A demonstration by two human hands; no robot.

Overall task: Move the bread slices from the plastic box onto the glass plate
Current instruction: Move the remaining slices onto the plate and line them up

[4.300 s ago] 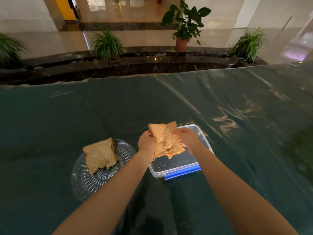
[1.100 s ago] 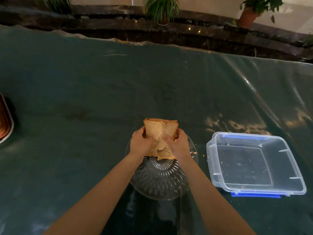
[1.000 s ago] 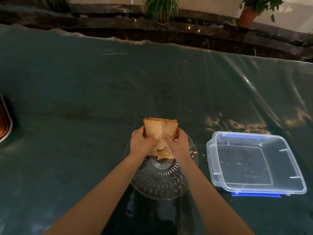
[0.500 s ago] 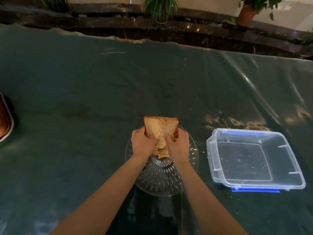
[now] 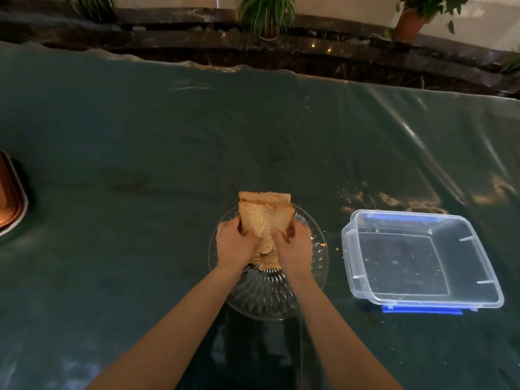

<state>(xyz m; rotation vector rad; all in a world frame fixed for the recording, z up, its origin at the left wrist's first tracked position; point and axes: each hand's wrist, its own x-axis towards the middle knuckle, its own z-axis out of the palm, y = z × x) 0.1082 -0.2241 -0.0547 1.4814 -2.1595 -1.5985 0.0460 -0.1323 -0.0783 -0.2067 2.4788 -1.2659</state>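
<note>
Now that the bread slices (image 5: 263,220) have sunk onto the glass plate (image 5: 318,257), both hands, left hand (image 5: 233,243) and right hand (image 5: 292,246), still pinching them, plastic box (image 5: 422,260) holds only crumbs: release remains.

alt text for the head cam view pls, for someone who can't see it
Both hands, left hand and right hand, hold bread slices over a glass plate on a dark green table. To the right stands a clear plastic box holding only crumbs.
</note>
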